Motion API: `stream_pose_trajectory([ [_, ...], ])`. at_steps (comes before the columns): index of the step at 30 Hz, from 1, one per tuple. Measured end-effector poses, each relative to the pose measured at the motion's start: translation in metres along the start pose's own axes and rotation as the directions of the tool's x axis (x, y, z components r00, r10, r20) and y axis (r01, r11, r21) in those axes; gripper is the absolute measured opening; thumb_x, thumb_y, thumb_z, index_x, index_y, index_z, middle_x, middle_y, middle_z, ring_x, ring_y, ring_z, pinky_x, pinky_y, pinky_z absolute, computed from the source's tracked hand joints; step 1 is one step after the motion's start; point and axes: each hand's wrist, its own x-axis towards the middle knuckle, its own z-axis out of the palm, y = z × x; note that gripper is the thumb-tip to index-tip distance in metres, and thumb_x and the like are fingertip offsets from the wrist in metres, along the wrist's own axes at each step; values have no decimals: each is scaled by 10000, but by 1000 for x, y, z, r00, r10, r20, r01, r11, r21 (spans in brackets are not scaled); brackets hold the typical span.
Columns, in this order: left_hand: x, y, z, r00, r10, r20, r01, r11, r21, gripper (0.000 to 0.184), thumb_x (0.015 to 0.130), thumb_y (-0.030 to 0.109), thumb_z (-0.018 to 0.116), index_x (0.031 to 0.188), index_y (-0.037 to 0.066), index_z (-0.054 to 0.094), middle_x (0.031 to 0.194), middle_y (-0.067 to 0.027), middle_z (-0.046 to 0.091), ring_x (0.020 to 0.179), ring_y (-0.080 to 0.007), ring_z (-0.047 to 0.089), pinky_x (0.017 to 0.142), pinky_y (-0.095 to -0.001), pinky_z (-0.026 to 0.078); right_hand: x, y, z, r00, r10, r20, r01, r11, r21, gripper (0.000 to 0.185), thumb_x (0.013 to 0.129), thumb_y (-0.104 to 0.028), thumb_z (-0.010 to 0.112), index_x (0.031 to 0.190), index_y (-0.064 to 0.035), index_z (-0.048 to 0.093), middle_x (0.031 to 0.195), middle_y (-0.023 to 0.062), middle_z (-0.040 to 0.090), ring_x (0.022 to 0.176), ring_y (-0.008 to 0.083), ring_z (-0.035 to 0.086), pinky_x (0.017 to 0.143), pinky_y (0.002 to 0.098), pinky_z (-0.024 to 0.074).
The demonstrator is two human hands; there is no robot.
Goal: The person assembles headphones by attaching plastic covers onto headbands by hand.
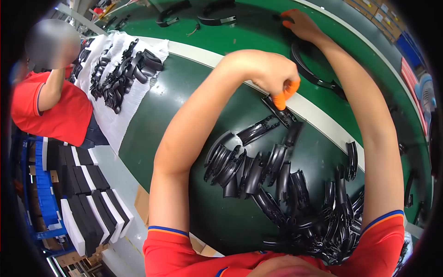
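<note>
My left hand [272, 74], with orange finger cots, reaches over the edge of the dark green table. Its thumb and forefinger are pinched at the upper end of a black curved plastic piece [279, 111]. Close by lie more black curved shells [256, 131], some showing their ribbed inner side. My right hand [302, 27], also in orange finger cots, is farther out over the bright green conveyor belt [258, 41]. Its fingers are bent with a gap between them, and I make out nothing held. A large black curved band [314, 76] rests on the belt beneath my right wrist.
A heap of black shells [323, 226] covers the table near my body. A pale rail [314, 111] separates table and belt. More black bands [217, 18] lie along the belt. At left, a person in red [50, 106] is beside a white cloth [124, 120] bearing black parts.
</note>
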Motion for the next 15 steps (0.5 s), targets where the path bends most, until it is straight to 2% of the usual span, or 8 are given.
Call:
stream_pose_trajectory([
  [1, 2, -7, 1, 1000, -3, -8, 3, 1000, 0, 325, 674, 225, 790, 909, 17, 705, 838, -60, 691, 776, -146, 628, 683, -295, 479, 2, 1, 2, 999, 33, -5, -33, 998, -45, 366, 894, -216, 608, 1226, -65, 589, 1240, 160, 580, 1175, 331, 534, 1004, 397, 418],
  [3, 7, -24, 2, 987, 157, -14, -154, 940, -304, 263, 706, 190, 765, 887, 10, 702, 817, -66, 690, 763, -138, 630, 691, -281, 481, 3, 5, 5, 997, 72, -5, -72, 994, -85, 363, 888, -227, 618, 1214, -67, 600, 1224, 166, 591, 1166, 341, 540, 1005, 405, 417],
  [5, -1, -40, 0, 956, 230, -182, -293, 767, -571, 121, 777, 95, 691, 850, -2, 690, 849, -58, 699, 776, -127, 635, 727, -266, 491, 11, 0, 2, 997, -55, -46, 47, 985, -163, 337, 880, -237, 629, 1181, -86, 628, 1155, 179, 628, 1143, 351, 557, 981, 428, 440],
  [8, -8, -66, 3, 918, 84, -387, -374, 503, -779, 151, 889, 129, 614, 956, -6, 611, 929, -147, 692, 840, -217, 681, 789, -314, 523, 1, -59, -17, 965, 258, -51, -263, 939, -223, 297, 754, -135, 684, 1019, -5, 648, 1077, 191, 610, 1071, 359, 564, 902, 414, 477],
  [9, -9, -76, 6, 895, 61, -442, -429, 384, -817, 184, 945, 160, 546, 1027, -5, 548, 924, -175, 688, 834, -255, 693, 782, -328, 537, 6, -56, -13, 968, 247, -50, -252, 944, -212, 297, 754, -135, 684, 1019, -5, 648, 1077, 191, 610, 1071, 359, 564, 902, 414, 477],
  [12, -11, -95, 13, 784, -233, -576, -478, 366, -798, 170, 984, 165, 467, 1055, 14, 502, 851, -172, 674, 758, -256, 681, 727, -323, 547, 17, -44, -1, 970, 242, -8, -227, 898, -376, 315, 887, -233, 624, 1177, -112, 639, 1082, 181, 657, 1089, 345, 588, 922, 430, 470],
  [14, 4, -128, 16, 625, -446, -641, -511, 388, -767, 149, 965, 113, 447, 1059, 25, 521, 809, -131, 634, 628, -241, 602, 625, -341, 492, 19, -54, 4, 942, 257, -216, -305, 924, -232, 232, 753, -229, 690, 840, -15, 672, 1036, 186, 630, 1039, 374, 576, 875, 438, 479],
  [15, 8, -139, 16, 542, -529, -653, -530, 388, -754, 157, 951, 95, 453, 1058, 25, 545, 821, -122, 622, 640, -245, 578, 633, -359, 467, 21, -57, 6, 943, 256, -213, -303, 924, -234, 232, 753, -229, 690, 840, -15, 672, 1036, 186, 630, 1039, 374, 576, 875, 438, 479],
])
